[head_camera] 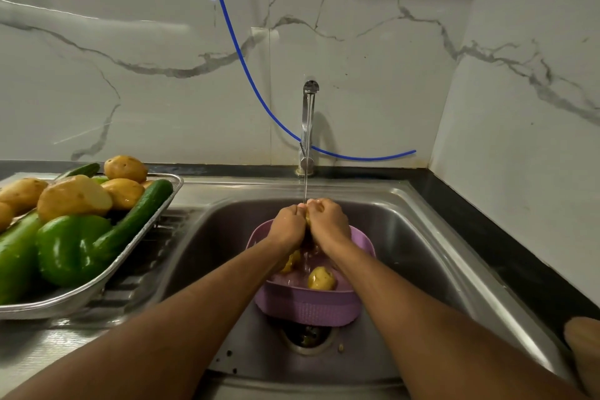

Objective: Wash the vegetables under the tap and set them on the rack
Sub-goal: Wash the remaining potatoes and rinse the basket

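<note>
Your fingers (319, 206) are curled tight around a potato (307, 219), left hand (287, 227) and right hand (329, 224) pressed together under the stream from the tap (308, 127). The potato is mostly hidden, so its long axis cannot be told. Below sits a purple basket (308, 305) holding more potatoes (321, 279), inside the steel sink (422, 237). On the counter (487, 221) side to your left, the rack (97, 282) carries potatoes, a green pepper (71, 250) and a cucumber (136, 211) lying diagonally. Marble-patterned walls (162, 75) meet at a corner.
</note>
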